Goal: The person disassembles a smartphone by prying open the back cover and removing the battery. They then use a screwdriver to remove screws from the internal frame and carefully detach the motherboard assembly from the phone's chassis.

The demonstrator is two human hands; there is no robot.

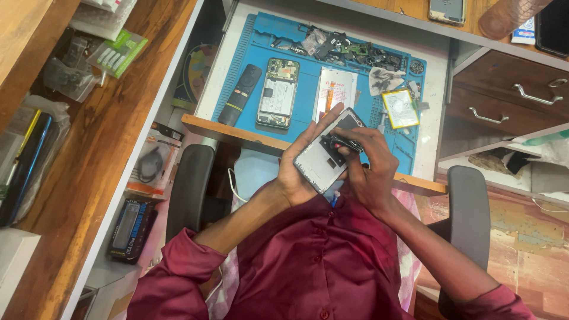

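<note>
While both hands [296, 172] [367, 166] grip the phone frame [323, 160], an opened phone [277, 93] lies beyond.

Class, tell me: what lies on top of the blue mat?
On the blue mat: an opened phone, a black remote, a yellow-edged battery and loose parts. The hands cover its near edge.

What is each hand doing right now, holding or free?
Left hand: closed around a flat grey opened phone body.
Right hand: fingertips pinching a small black part on that phone.
</note>
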